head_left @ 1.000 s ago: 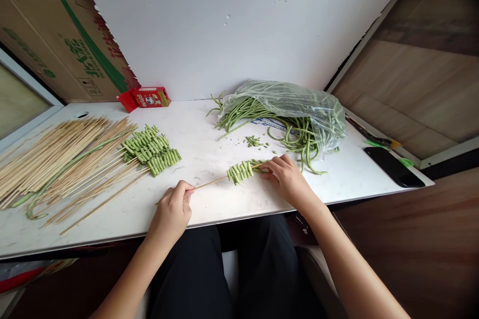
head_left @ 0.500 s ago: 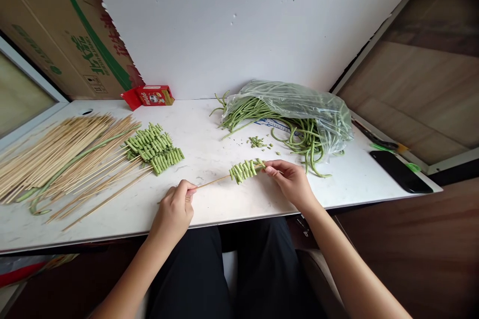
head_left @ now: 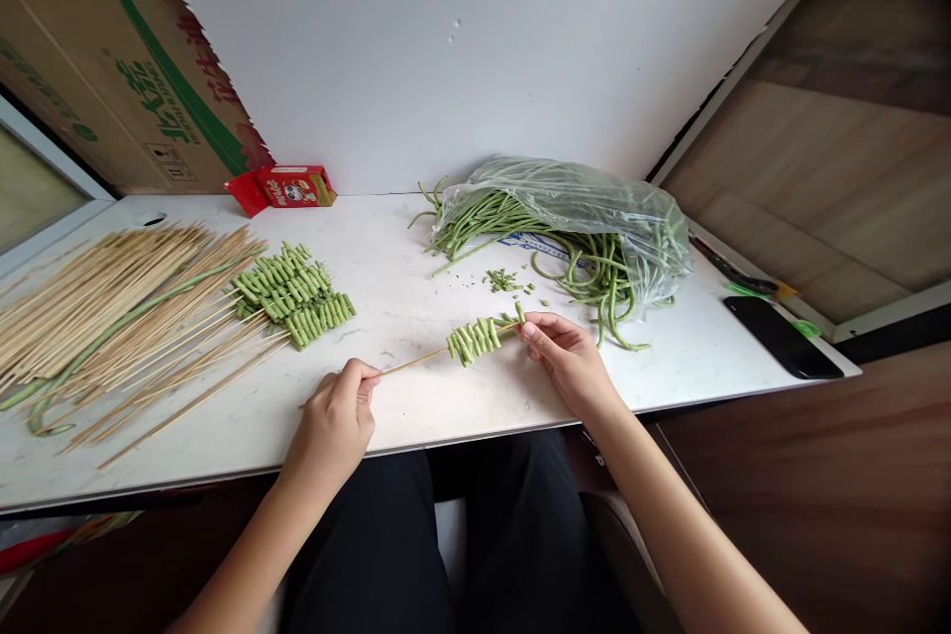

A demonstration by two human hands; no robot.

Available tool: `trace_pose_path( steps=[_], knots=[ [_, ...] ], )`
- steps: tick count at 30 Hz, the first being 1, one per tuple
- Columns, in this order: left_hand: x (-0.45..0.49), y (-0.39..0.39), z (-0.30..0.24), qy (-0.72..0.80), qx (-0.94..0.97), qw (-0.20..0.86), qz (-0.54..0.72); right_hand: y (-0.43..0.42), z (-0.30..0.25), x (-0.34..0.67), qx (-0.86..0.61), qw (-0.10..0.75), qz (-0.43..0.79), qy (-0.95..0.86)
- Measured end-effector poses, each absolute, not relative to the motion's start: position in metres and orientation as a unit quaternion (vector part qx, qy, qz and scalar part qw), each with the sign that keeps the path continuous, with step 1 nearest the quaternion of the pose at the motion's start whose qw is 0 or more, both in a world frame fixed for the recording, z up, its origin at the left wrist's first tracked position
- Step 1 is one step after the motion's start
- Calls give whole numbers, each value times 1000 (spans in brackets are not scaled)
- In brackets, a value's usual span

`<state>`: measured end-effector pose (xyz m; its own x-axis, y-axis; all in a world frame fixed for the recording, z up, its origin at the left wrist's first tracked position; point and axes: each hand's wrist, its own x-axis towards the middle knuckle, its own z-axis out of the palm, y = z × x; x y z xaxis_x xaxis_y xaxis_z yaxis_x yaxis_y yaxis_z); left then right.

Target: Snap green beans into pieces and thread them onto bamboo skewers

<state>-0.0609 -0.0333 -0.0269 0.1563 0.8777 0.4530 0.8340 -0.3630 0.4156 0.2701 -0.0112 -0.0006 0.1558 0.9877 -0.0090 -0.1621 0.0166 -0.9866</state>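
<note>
My left hand (head_left: 336, 419) is closed around the lower part of a thin wooden skewer (head_left: 410, 363) just above the table's front edge. A row of folded green bean (head_left: 474, 341) is threaded side by side near the skewer's upper end. At the tip, the thumb and fingers of my right hand (head_left: 571, 365) pinch a loose length of green bean (head_left: 519, 313), which stands partly upright against the skewer. The fingers hide the tip itself. Finished bean skewers (head_left: 297, 289) lie stacked to the left of my hands.
Many bare skewers (head_left: 96, 287) spread over the table's left, with a long bean (head_left: 119, 342) across them. Long beans spill from a clear plastic bag (head_left: 594, 193) at the back right. Bean scraps (head_left: 505, 279), a red packet (head_left: 289, 186) and a black phone (head_left: 780, 337) also lie there.
The bean end at the skewer's tip now stands more upright beside my right fingers. Both hands keep their grip, and the whole scene has shifted slightly left in the view.
</note>
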Motion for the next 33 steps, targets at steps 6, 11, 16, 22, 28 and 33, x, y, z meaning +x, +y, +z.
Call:
trace_pose_path(
  steps=[6, 11, 16, 22, 28, 33],
  knots=[
    [-61, -33, -29, 560, 760, 17, 330, -12, 0, 268, -499, 576, 486, -428],
    [-61, -33, -28, 554, 763, 18, 331, -12, 0, 268, -503, 572, 482, -433],
    [-61, -33, -27, 555, 763, 22, 331, -13, 2, 267, -506, 570, 480, -433],
    [-61, -33, -28, 557, 762, 22, 328, -14, 2, 267, -506, 566, 484, -435],
    [-60, -32, -26, 555, 764, 24, 328, -14, 1, 267, -503, 573, 476, -438],
    [-60, -33, -27, 567, 760, 35, 317, -13, 2, 266, -501, 579, 476, -433]
  ],
)
